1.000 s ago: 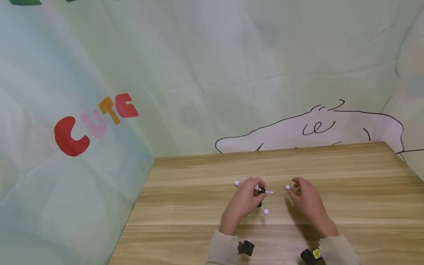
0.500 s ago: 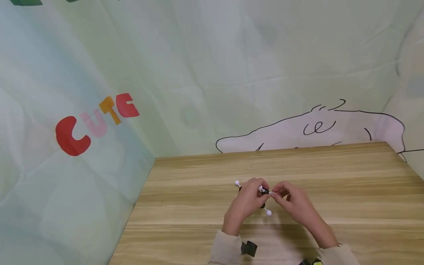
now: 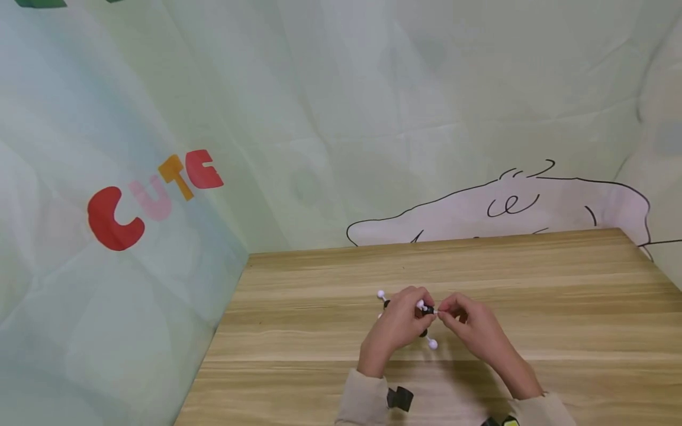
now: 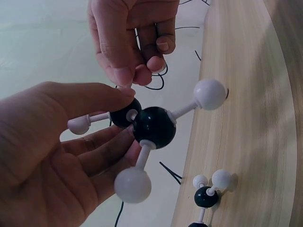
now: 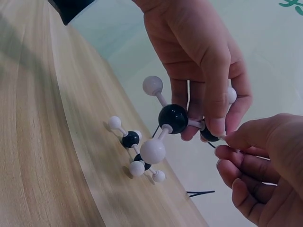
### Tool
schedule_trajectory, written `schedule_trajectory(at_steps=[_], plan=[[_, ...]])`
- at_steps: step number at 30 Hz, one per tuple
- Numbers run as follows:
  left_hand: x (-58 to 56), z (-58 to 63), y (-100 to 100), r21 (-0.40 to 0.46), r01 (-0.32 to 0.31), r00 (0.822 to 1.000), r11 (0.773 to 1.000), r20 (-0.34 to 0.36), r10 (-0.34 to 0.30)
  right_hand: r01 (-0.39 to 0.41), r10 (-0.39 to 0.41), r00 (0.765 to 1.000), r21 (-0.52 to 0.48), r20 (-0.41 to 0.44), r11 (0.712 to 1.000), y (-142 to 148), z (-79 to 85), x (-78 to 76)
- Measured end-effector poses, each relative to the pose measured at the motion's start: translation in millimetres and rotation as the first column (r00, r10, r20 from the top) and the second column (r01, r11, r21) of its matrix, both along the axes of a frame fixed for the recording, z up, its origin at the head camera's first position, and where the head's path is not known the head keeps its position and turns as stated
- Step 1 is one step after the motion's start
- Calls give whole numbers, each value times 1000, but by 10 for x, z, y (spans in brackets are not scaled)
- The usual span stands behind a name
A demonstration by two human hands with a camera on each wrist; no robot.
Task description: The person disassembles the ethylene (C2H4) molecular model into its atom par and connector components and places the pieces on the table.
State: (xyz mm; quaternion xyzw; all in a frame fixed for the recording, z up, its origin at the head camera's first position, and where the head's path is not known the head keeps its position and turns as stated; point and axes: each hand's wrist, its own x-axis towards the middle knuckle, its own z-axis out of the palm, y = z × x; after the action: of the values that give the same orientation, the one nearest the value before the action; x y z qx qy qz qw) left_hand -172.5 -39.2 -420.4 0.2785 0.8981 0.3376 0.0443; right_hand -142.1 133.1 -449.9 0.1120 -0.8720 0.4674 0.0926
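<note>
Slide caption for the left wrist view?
Left hand holds a ball-and-stick model while the right hand pinches at it, with a second model on the table.

We read one word, CUTE (image 3: 173,171), in capitals on the left part of the pale sheet (image 3: 58,319) behind the surface (image 3: 298,313). Letters climb rightward: C (image 3: 101,219) red, U (image 3: 158,211) pale pink, T orange, E (image 3: 198,170) coral red. Green shapes (image 3: 40,3) at the sheet's top left are cut off; we cannot tell whether they are letters. In the right wrist view, we note green strokes (image 5: 291,4) on a pale backing at the upper right corner, also cropped and illegible to us.
</note>
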Motion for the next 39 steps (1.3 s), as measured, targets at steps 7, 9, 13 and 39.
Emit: schedule_trajectory(at_steps=[7,9,13,39], plan=[[-51,-11,-60,25,67,998,997,17,-68,-23,23,1000,4,4,1000,16,26,17],[-67,-7,-72,39,82,996,996,32,-83,-24,24,1000,13,-3,1000,21,32,22],[-85,14,-85,49,97,992,994,75,-101,-29,29,999,25,-23,999,32,30,27],[-81,84,-100,-14,129,991,992,32,-128,-16,16,999,-21,33,1000,85,39,43]])
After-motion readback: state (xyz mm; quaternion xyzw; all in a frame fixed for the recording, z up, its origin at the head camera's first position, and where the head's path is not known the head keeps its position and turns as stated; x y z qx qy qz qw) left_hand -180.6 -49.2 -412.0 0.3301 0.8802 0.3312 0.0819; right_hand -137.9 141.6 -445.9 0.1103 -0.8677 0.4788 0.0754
